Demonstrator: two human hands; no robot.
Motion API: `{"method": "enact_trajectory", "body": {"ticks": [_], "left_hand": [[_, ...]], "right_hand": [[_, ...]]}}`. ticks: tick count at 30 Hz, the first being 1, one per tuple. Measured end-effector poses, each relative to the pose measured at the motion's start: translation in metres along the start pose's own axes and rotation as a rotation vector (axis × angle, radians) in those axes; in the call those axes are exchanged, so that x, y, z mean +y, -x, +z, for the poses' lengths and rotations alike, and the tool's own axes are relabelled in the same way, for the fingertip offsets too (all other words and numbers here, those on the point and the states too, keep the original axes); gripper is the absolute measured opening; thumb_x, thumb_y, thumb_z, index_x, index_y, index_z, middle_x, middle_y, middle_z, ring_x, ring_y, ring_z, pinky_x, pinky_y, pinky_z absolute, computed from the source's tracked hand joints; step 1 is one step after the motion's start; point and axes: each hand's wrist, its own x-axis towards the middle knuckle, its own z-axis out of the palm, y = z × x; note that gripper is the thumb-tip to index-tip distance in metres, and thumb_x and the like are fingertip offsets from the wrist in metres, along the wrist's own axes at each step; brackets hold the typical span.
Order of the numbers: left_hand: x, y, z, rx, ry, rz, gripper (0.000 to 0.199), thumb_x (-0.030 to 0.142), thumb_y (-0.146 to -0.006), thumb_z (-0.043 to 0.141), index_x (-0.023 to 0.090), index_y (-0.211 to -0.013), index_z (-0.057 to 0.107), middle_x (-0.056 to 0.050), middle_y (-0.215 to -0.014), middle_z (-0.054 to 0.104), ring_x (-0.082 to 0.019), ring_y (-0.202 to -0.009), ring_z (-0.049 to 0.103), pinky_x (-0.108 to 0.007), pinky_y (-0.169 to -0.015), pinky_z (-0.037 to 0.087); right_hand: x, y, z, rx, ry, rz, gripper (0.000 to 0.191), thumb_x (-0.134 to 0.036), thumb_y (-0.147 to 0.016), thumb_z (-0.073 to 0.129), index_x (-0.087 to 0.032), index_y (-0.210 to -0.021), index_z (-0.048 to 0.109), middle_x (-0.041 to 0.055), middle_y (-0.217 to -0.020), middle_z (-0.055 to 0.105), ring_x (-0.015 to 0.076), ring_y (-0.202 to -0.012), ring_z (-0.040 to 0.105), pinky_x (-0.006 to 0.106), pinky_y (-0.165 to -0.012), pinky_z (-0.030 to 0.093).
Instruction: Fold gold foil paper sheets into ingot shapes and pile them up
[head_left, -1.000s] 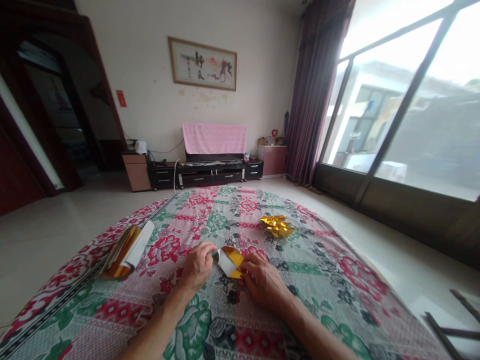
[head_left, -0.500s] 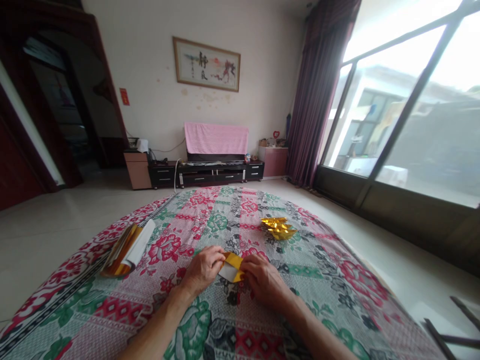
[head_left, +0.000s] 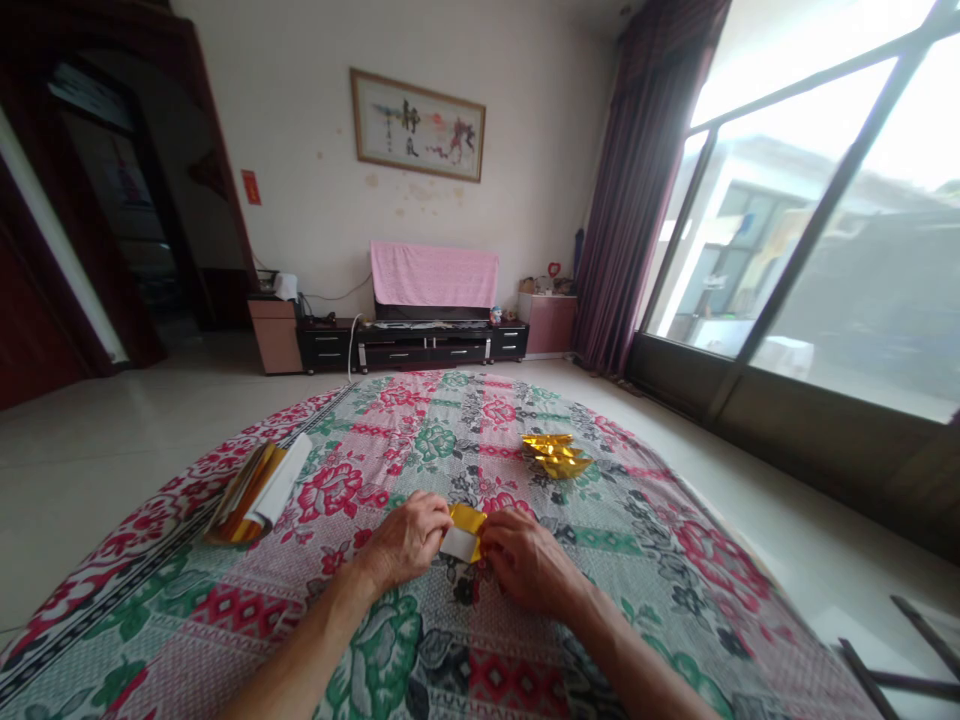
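Between my hands is a small sheet of gold foil paper [head_left: 466,520], partly folded, with its white back showing on the near side. My left hand [head_left: 411,538] pinches its left edge, fingers closed. The right edge is gripped by my right hand [head_left: 525,556], whose fingers are also closed. Both hands are just above or resting on the flowered cloth [head_left: 435,445]; I cannot tell which. Farther back on the right lie several folded gold paper pieces [head_left: 556,457]. To the left lies a stack of gold and white paper sheets [head_left: 259,492], loosely curled.
The cloth covers a round table. Beyond it, a low black cabinet [head_left: 427,350] stands by the wall with a pink cloth [head_left: 435,273] draped above. Dark bars [head_left: 892,660], perhaps of a stool, show at the lower right. A large window [head_left: 795,230] is on the right.
The gold paper's fold and angle between my fingers have shifted a little, and its white part now looks more rectangular. Both hands keep nearly the same place. The view has tilted slightly.
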Motion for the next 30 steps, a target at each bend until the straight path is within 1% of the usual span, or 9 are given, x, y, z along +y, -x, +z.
{"method": "enact_trajectory", "body": {"ticks": [5, 7, 10, 12, 14, 19, 22, 26, 30], "left_hand": [[-0.004, 0.002, -0.007, -0.043, 0.054, -0.007, 0.040, -0.001, -0.060, 0.043, 0.020, -0.085, 0.067, -0.003, -0.097, 0.061, -0.016, -0.094, 0.054, -0.028, -0.088, 0.044], [-0.007, 0.002, -0.006, -0.040, 0.072, -0.012, 0.039, 0.000, -0.061, 0.043, 0.020, -0.084, 0.067, -0.002, -0.096, 0.062, -0.016, -0.094, 0.054, -0.028, -0.088, 0.044], [-0.012, 0.002, -0.002, -0.019, 0.080, 0.003, 0.031, 0.004, -0.069, 0.045, 0.020, -0.082, 0.068, -0.002, -0.096, 0.062, -0.015, -0.092, 0.055, -0.028, -0.087, 0.044], [-0.014, 0.002, 0.001, -0.002, 0.072, 0.019, 0.028, 0.007, -0.073, 0.046, 0.021, -0.083, 0.068, -0.003, -0.096, 0.062, -0.015, -0.092, 0.055, -0.027, -0.087, 0.043], [-0.014, 0.002, 0.002, 0.007, 0.059, 0.023, 0.026, 0.008, -0.075, 0.047, 0.021, -0.084, 0.068, -0.003, -0.095, 0.062, -0.015, -0.091, 0.055, -0.028, -0.086, 0.043], [-0.006, 0.002, -0.003, -0.013, 0.061, 0.013, 0.024, 0.005, -0.070, 0.050, 0.020, -0.077, 0.067, -0.002, -0.091, 0.061, -0.015, -0.089, 0.055, -0.027, -0.084, 0.044], [-0.002, 0.003, -0.004, -0.018, 0.072, 0.021, 0.022, 0.005, -0.067, 0.051, 0.020, -0.073, 0.067, -0.002, -0.088, 0.060, -0.015, -0.088, 0.055, -0.027, -0.084, 0.044], [-0.002, 0.003, -0.002, -0.002, 0.059, 0.021, 0.019, 0.007, -0.068, 0.053, 0.020, -0.073, 0.067, -0.002, -0.085, 0.059, -0.015, -0.085, 0.055, -0.027, -0.081, 0.045], [-0.001, 0.003, -0.003, 0.001, 0.079, 0.014, 0.017, 0.008, -0.067, 0.055, 0.020, -0.073, 0.066, -0.002, -0.086, 0.059, -0.015, -0.086, 0.055, -0.027, -0.081, 0.045]], "right_hand": [[0.002, -0.002, 0.000, -0.002, -0.061, 0.025, 0.015, -0.008, -0.077, 0.052, -0.018, -0.080, 0.062, 0.0031, -0.089, 0.063, 0.0145, -0.085, 0.057, 0.025, -0.079, 0.042], [0.003, -0.005, 0.001, 0.000, -0.077, 0.046, 0.017, -0.006, -0.074, 0.052, -0.018, -0.079, 0.063, 0.0030, -0.088, 0.063, 0.0146, -0.085, 0.057, 0.024, -0.077, 0.043], [0.005, -0.008, 0.001, -0.011, -0.077, 0.053, 0.018, -0.005, -0.074, 0.052, -0.018, -0.076, 0.064, 0.0032, -0.086, 0.063, 0.0146, -0.084, 0.057, 0.024, -0.075, 0.043], [0.006, -0.008, 0.000, -0.027, -0.065, 0.034, 0.017, -0.006, -0.076, 0.051, -0.018, -0.076, 0.064, 0.0031, -0.086, 0.063, 0.0141, -0.083, 0.057, 0.024, -0.075, 0.043], [0.006, -0.007, -0.002, -0.045, -0.052, 0.000, 0.018, -0.008, -0.081, 0.049, -0.018, -0.080, 0.064, 0.0032, -0.088, 0.063, 0.0138, -0.084, 0.056, 0.024, -0.076, 0.043], [0.007, -0.001, -0.005, -0.037, 0.004, -0.040, 0.024, -0.013, -0.089, 0.039, -0.019, -0.098, 0.060, 0.0056, -0.098, 0.062, 0.0149, -0.091, 0.055, 0.028, -0.083, 0.042], [0.007, -0.001, -0.005, -0.021, 0.027, -0.032, 0.023, -0.011, -0.088, 0.040, -0.019, -0.096, 0.060, 0.0060, -0.098, 0.062, 0.0156, -0.091, 0.055, 0.029, -0.084, 0.042], [0.008, -0.001, -0.002, -0.001, 0.011, -0.021, 0.023, -0.010, -0.088, 0.039, -0.019, -0.094, 0.059, 0.0057, -0.098, 0.062, 0.0151, -0.090, 0.056, 0.029, -0.082, 0.043], [0.010, 0.001, 0.005, 0.061, -0.017, 0.034, 0.023, -0.009, -0.086, 0.040, -0.019, -0.091, 0.060, 0.0050, -0.097, 0.062, 0.0146, -0.088, 0.056, 0.027, -0.080, 0.044]]}}
